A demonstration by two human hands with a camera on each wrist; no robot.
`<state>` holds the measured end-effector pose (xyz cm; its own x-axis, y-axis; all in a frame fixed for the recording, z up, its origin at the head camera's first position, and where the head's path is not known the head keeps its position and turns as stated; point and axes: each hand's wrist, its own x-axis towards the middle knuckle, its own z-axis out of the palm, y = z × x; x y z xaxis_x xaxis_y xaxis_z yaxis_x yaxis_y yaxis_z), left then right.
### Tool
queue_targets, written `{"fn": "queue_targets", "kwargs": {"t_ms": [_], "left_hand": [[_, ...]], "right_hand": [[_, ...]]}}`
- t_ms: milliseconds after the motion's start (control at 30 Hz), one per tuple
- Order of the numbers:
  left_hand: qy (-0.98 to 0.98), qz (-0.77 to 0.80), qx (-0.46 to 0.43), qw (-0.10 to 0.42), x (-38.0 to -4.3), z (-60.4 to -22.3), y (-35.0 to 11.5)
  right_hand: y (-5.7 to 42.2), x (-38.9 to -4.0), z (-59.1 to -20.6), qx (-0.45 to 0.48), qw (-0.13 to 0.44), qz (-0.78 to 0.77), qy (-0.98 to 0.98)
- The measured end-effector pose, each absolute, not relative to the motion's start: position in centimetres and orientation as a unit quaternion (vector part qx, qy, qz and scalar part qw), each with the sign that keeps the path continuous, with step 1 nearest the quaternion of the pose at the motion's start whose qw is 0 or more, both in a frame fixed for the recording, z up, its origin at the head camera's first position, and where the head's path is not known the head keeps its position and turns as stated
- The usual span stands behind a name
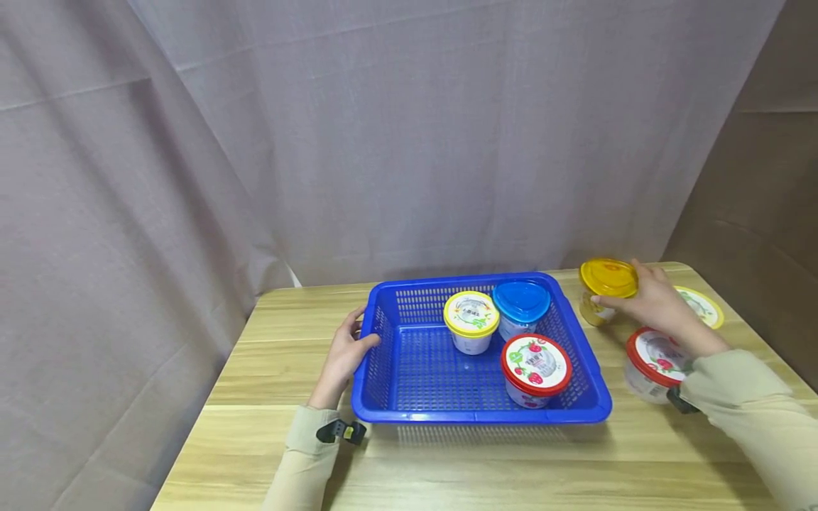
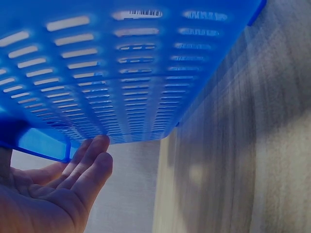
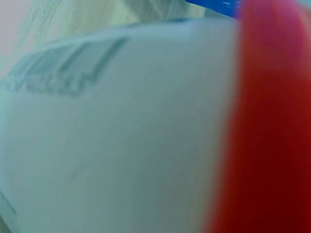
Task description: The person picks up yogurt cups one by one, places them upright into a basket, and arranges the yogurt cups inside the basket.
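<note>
A blue plastic basket (image 1: 479,417) stands in the middle of the table. My left hand (image 1: 345,355) holds its left rim, thumb over the edge; the left wrist view shows the fingers (image 2: 95,167) along the outside wall. Inside, toward the right, are a yellow-lidded tub (image 1: 471,319), a blue-lidded container (image 1: 520,305) and a red-lidded tub (image 1: 535,369). Right of the basket, my right hand (image 1: 658,305) grips a clear jar with an orange-yellow lid (image 1: 608,277), its thumb in front and the other fingers partly hidden behind.
Under my right forearm stands another red-lidded tub (image 1: 652,362), whose pale side (image 3: 136,131) fills the right wrist view. Behind that wrist, a tub with a yellow-rimmed lid (image 1: 703,306) is partly covered. A grey curtain (image 1: 447,142) hangs behind the wooden table (image 1: 268,383).
</note>
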<state>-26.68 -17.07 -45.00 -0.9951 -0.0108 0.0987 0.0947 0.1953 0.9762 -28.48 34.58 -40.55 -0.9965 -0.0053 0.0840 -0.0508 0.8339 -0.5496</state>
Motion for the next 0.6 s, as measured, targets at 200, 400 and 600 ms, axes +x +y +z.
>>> {"fn": "queue_targets", "kwargs": {"t_ms": [200, 400, 600], "left_hand": [[-0.777, -0.628, -0.027, 0.029, -26.78, -44.77, -17.01], [-0.777, -0.628, -0.024, 0.032, -26.72, -44.84, -17.03], [-0.774, -0.632, -0.022, 0.040, -26.52, -44.84, -17.06]], "right_hand": [[34.44, -28.34, -40.66, 0.005, 0.040, 0.286, -0.957], [34.49, -28.38, -40.74, 0.005, 0.039, 0.293, -0.955], [34.50, -28.37, -40.76, 0.009, 0.047, 0.292, -0.955]]}}
